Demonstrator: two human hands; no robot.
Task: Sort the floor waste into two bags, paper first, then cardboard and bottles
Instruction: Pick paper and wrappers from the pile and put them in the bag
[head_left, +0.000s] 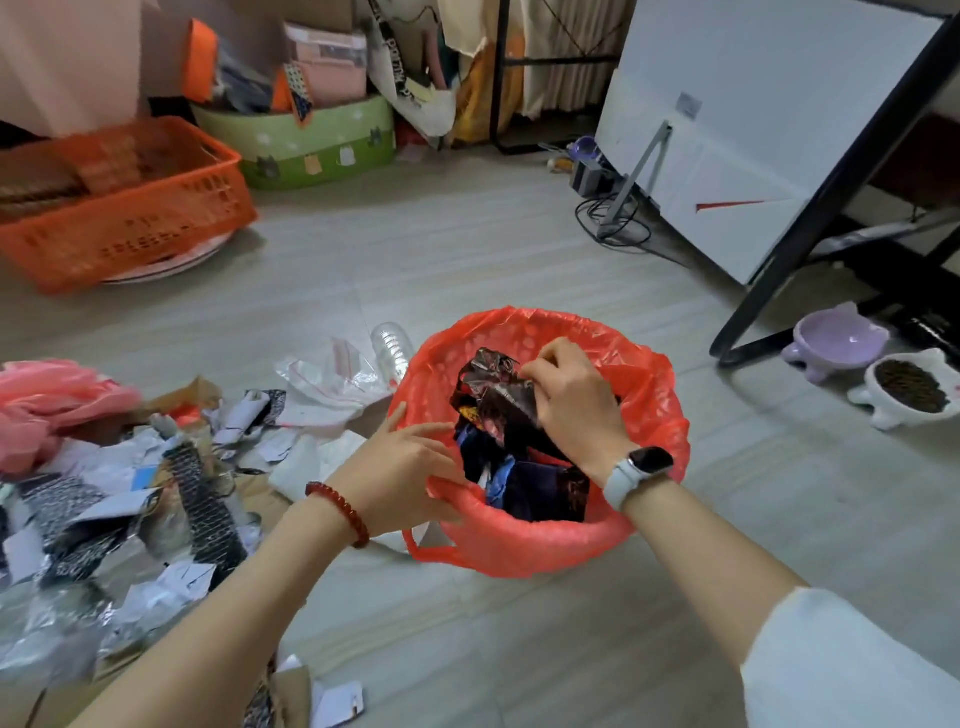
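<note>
Head view, looking down at a grey tiled floor (467, 249).

Red plastic bag (654, 395) stands open-mouthed at centre, rim rolled outward, a loop handle hanging at its near left side. Inside: dark crumpled paper scraps (524, 467), black, blue and red print.

Right hand (571, 395) is inside the bag mouth, fingers curled and pinching a crumpled dark glossy sheet (493, 384) at its upper edge; the sheet sits on top of the scraps already in the bag. White smartwatch (636, 470) on that wrist, white sleeve further up the arm.

Left hand (405, 467) grips the near left rim of the bag, fingers curled over the red plastic, thumb outside. Red bead bracelet (340, 512) on that wrist.

Left of the bag, the waste pile (130, 509) lies on the floor: torn white and black-printed paper, silvery foil-like pieces, brown cardboard bits. A clear plastic bottle (392, 351) lies just beside the bag's far left rim, next to a clear zip pouch (332, 379). A pink plastic bag (52, 405) lies crumpled at the far left edge.

Background: orange crate (135, 218) at upper left, green round tub (311, 145) behind it, white board (753, 130) leaning at upper right, black frame leg (810, 208) across it. Two pet bowls at right: lilac bowl (836, 338), white bowl (906, 395) holding dark kibble.
</note>
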